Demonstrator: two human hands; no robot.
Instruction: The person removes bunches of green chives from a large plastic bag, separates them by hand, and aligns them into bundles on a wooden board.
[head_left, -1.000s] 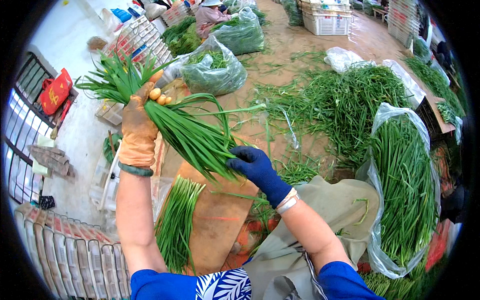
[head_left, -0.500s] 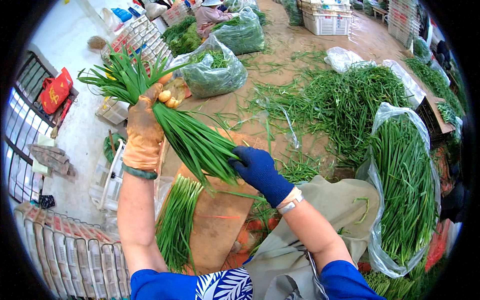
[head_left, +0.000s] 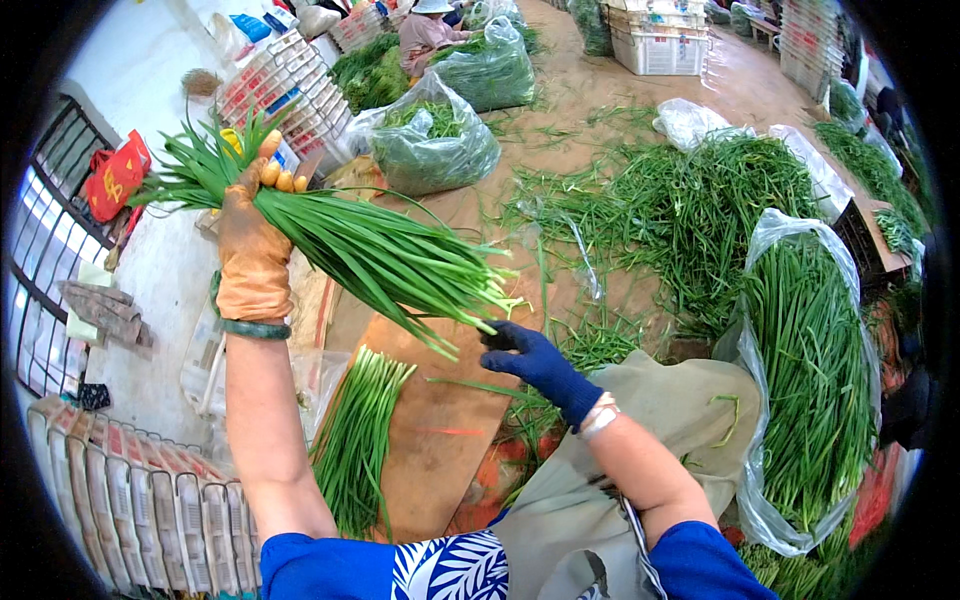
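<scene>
Nearest the person, a flat bundle of green chives (head_left: 355, 440) lies on the brown board (head_left: 440, 440) along its left edge, its long axis running from the near left up toward the far right. Just above the board's far edge is the right hand (head_left: 535, 360), in a blue glove; its fingers (head_left: 500, 338) are curled loosely, not spread wide, and sit at the cut ends of the raised chive bunch (head_left: 370, 250), touching or just short of them; whether they pinch any stems cannot be told. That bunch is held in the air, clear of the board, and its long axis slants from the upper left, where the leaf tips fan out, down to the lower right, where the stem ends point at the blue glove. So the stems lie up and to the left of the right fingers, and the right hand is the nearer one to the free end. The left hand (head_left: 250, 250), in an orange glove, is closed tight around the bunch close to its leafy end, thumb up. Farther off, loose chives (head_left: 690, 200) are spread over the floor, a clear plastic bag of chives (head_left: 810, 370) stands at the right, and another filled bag (head_left: 430, 140) sits beyond the raised bunch.
</scene>
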